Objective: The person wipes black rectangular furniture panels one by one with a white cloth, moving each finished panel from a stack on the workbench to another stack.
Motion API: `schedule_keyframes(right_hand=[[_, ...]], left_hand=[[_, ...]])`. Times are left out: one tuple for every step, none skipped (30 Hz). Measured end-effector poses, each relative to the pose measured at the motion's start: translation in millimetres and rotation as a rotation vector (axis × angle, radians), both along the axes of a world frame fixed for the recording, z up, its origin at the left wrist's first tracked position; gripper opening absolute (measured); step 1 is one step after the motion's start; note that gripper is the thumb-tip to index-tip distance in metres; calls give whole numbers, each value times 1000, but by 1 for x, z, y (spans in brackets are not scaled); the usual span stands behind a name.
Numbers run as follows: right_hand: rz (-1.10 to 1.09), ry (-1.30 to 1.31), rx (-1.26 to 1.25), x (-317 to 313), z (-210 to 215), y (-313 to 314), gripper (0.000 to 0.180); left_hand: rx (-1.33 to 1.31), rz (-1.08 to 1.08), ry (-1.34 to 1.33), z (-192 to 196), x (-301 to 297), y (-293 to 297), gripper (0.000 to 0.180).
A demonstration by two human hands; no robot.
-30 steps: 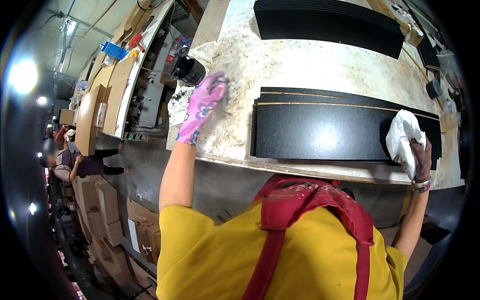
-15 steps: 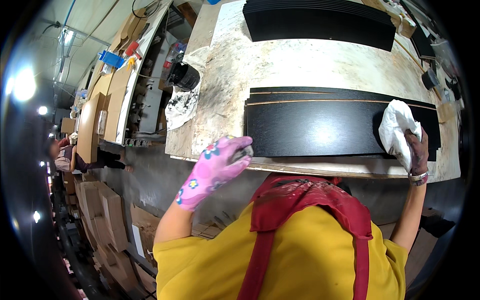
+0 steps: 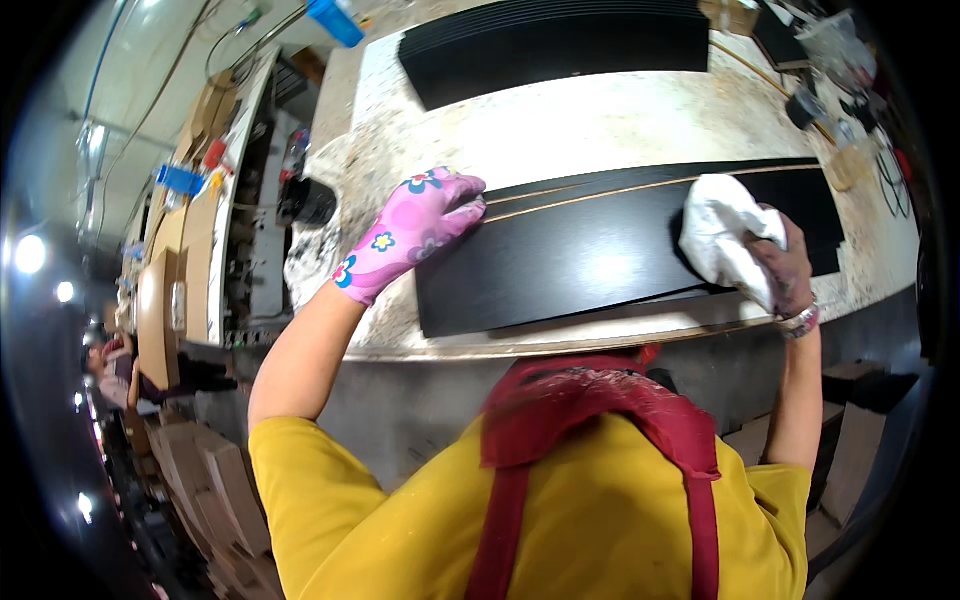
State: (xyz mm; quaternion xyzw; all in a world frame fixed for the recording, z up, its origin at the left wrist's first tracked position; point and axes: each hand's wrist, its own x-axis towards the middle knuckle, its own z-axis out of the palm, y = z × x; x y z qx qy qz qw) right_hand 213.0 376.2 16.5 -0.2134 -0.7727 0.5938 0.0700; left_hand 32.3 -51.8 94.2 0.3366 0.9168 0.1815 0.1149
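Observation:
A glossy black board (image 3: 560, 255) lies on a small stack of similar boards at the table's near side. It sits askew, its left end jutting past the boards beneath. My left hand (image 3: 430, 220), in a pink flowered glove, is at its far left corner, fingers bent closed around the edge there; the glove hides the fingertips' exact hold. A crumpled white cloth (image 3: 718, 235) is bunched in my right hand (image 3: 785, 262), bare and dark-stained, and rests on the right part of the top board.
More black boards (image 3: 560, 50) stand in a row at the table's far side. A dark pot (image 3: 310, 203) sits left, beside a stained rag (image 3: 318, 262). Cups and a plastic bag (image 3: 838, 50) crowd the far right. Another person (image 3: 115, 370) stands by cartons at far left.
My left hand has gone from the near left corner to the far left one. The top board has turned askew and slid left. My right hand has moved left with the cloth.

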Motion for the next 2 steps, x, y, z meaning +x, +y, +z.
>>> schedule_keyframes(right_hand=[[106, -22, -164, -6, 15, -8, 51], [183, -27, 32, -7, 30, -18, 54]], left_hand=[[-12, -13, -16, 2, -1, 16, 33], [-26, -37, -35, 3, -1, 30, 36]])
